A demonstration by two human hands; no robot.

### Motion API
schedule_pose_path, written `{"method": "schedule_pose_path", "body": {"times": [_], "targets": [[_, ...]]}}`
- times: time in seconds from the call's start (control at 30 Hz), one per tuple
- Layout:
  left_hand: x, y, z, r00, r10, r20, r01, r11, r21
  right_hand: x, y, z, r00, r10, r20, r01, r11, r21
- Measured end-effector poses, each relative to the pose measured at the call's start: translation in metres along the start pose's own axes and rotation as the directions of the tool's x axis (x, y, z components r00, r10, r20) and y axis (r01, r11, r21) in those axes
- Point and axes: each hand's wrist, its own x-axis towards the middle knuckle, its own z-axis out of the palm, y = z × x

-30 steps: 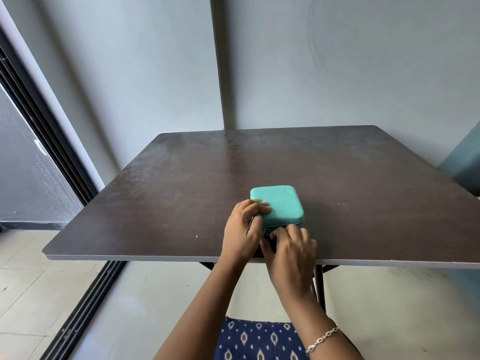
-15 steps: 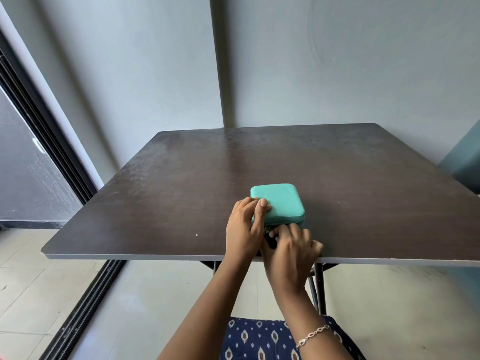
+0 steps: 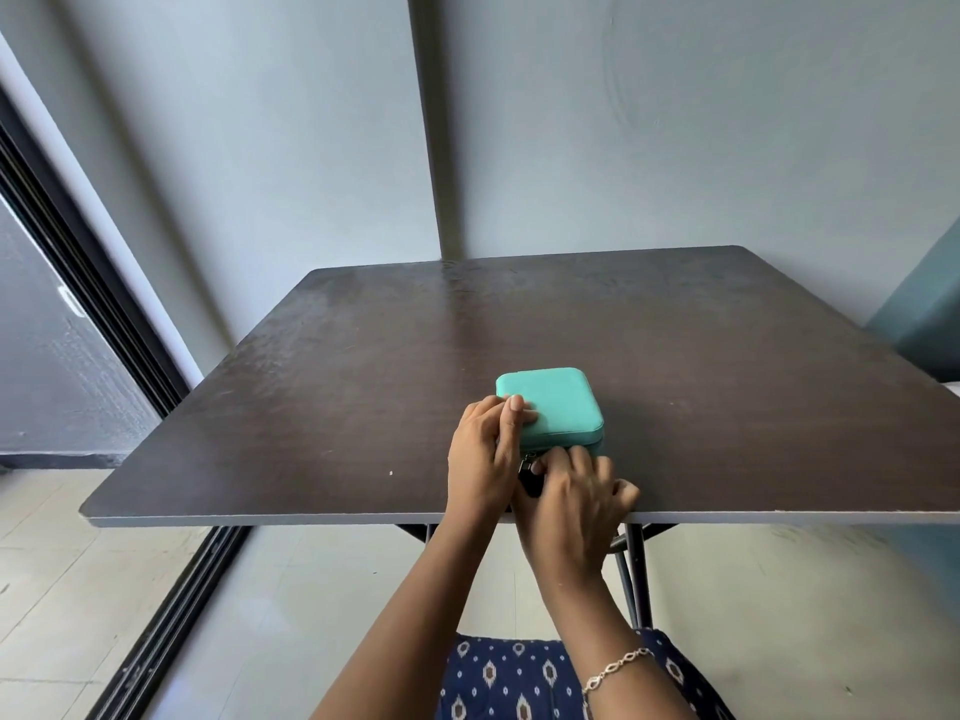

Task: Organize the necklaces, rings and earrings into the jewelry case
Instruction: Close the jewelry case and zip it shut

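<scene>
Left hand (image 3: 485,454) grips the teal square zip-up jewelry case (image 3: 558,407), fingers curled over its lid. That case, lid down, sits on the dark brown wooden table (image 3: 727,381), close to the table's near edge, about midway along it. Right hand (image 3: 571,504) curls its fingers against the case side facing that edge, at a small metal zip pull (image 3: 526,464); whether it pinches the pull cannot be told.

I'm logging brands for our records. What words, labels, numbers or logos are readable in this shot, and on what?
None readable.
The teal jewelry case has a plain lid, no logo showing.
Its zipper pull, held by the right hand, is too small to show any mark.
The table, wall and patterned blue cloth carry no text.
</scene>
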Motion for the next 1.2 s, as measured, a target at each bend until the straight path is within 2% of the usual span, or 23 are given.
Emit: {"method": "schedule_pose_path", "body": {"times": [0.13,0.3,0.37,0.43,0.57,0.77,0.87,0.97,1.1,1.2], "targets": [[0.002,-0.001,-0.002,1.0,0.004,0.011,-0.004,1.0,0.0,0.001,-0.004,0.0,0.998,0.04,0.048,-0.04,0.999,0.001],[0.002,0.001,-0.001,0.999,0.032,-0.001,-0.032,0.998,0.047,0.001,0.0,-0.002,1.0,-0.009,-0.003,0.009,1.0,0.028],[0.001,0.0,-0.002,0.998,0.069,0.012,-0.07,0.991,0.118,0.002,0.004,-0.003,0.999,-0.045,-0.021,0.046,0.998,0.053],[0.001,-0.002,-0.002,0.995,0.09,0.045,-0.097,0.977,0.192,0.001,0.01,-0.003,0.997,-0.067,-0.049,0.072,0.992,0.1],[0.003,-0.004,-0.002,0.995,0.077,0.065,-0.09,0.97,0.227,0.003,0.023,-0.006,0.993,-0.089,-0.081,0.103,0.975,0.196],[0.002,0.0,-0.003,0.995,0.086,0.06,-0.098,0.966,0.239,0.015,0.056,-0.016,0.994,-0.032,-0.1,0.05,0.981,0.185],[0.002,0.0,-0.003,0.994,0.084,0.07,-0.099,0.963,0.252,0.023,0.068,-0.019,0.998,-0.009,-0.063,0.02,0.984,0.178],[0.004,0.0,-0.004,0.987,0.129,0.099,-0.154,0.935,0.321,0.026,0.07,-0.02,1.0,-0.004,-0.026,0.009,0.984,0.178],[0.008,0.0,-0.005,0.953,0.251,0.167,-0.301,0.834,0.463,0.028,0.071,-0.021,1.0,-0.015,-0.025,0.02,0.982,0.187],[0.01,0.004,-0.006,0.956,0.227,0.188,-0.289,0.847,0.446,0.033,0.072,-0.023,1.0,-0.014,-0.023,0.018,0.979,0.203]]}}
